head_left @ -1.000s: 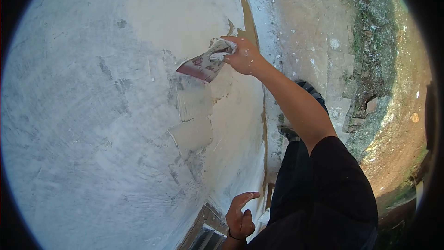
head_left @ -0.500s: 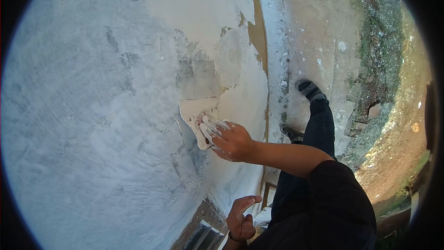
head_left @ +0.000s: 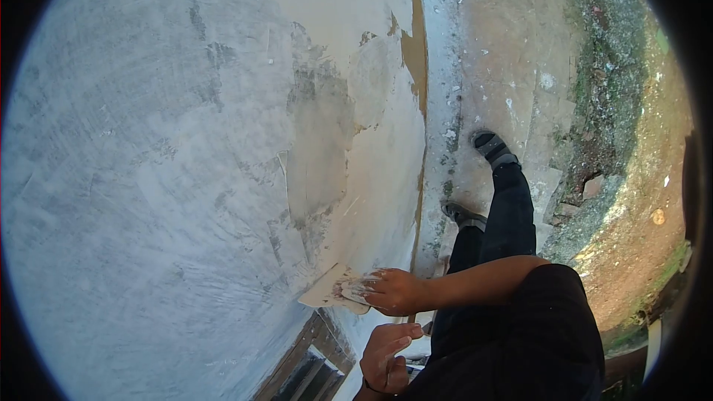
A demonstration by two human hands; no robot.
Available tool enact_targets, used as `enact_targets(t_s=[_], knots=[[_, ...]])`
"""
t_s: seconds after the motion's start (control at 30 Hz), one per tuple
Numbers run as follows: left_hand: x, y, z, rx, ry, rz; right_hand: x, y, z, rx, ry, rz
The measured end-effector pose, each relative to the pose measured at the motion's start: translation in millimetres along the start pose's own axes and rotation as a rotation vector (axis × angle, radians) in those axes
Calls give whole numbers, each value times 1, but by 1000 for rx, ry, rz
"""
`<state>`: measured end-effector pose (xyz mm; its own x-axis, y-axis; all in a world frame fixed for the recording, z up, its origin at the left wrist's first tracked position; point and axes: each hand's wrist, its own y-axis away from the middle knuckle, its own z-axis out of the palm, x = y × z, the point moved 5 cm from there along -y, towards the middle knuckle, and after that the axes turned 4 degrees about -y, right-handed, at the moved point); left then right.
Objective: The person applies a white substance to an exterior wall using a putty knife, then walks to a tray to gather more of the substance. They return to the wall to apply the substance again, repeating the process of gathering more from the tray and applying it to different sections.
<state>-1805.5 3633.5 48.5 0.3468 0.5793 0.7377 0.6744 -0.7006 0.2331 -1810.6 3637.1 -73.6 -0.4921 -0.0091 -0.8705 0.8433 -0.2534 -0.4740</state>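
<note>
My right hand is closed around a broad putty knife, its blade coated in pale putty. White putty smears my fingers. The blade lies against the wall, just above the corner of a wooden frame. Close beneath, my left hand is held near my body with its fingers stretched out and bent, the thumb apart, and nothing in it. A dark band circles that wrist. Beside the blade's path the wall shows a damp grey-beige patch with rough edges.
A wooden frame with dark slats is set in the wall at the bottom. A brown strip runs along the wall's foot. My sandalled feet stand on a putty-spotted concrete walkway, bordered by mossy, broken ground.
My right hand has drawn the putty knife down the view, from the patch to near the wooden frame, and the blade has turned. My left hand has stayed almost in place.
</note>
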Motion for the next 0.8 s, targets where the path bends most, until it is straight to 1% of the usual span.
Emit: enact_targets(t_s=[0.03,0.07,0.13,0.2,0.23,0.27,0.33,0.37,0.43,0.47,0.53,0.57,0.6,0.67,0.73,0.8], knots=[[4,0,1,18,-42,89,7,-5,-7,45,-43,25],[5,2,0,23,-44,87,16,-11,-15,89,-86,49],[2,4,-2,33,80,-38,40,-29,-36,52,-60,183],[3,2,-3,56,83,-37,73,-42,-51,43,-22,270],[3,1,-4,71,89,-36,84,-51,-64,48,-27,344],[3,1,-4,76,88,-36,90,-61,-81,54,-32,420],[5,2,-6,104,73,-20,86,-80,-120,44,-231,566],[4,4,-6,110,74,-20,82,-88,-131,39,-230,564],[2,8,-5,108,53,-1,78,-94,-158,305,-158,578],[2,8,-3,113,57,-1,81,-95,-153,300,-156,578],[1,9,-1,116,49,-3,65,-101,-154,619,392,232],[2,10,0,119,47,-5,64,-105,-145,550,427,201],[3,10,0,129,49,6,63,-106,-136,548,423,200],[4,12,0,143,46,16,53,-100,-97,418,447,-12],[3,15,0,153,48,15,50,-76,-54,382,424,-56],[0,17,2,184,2,35,36,-60,-26,346,433,-122]])
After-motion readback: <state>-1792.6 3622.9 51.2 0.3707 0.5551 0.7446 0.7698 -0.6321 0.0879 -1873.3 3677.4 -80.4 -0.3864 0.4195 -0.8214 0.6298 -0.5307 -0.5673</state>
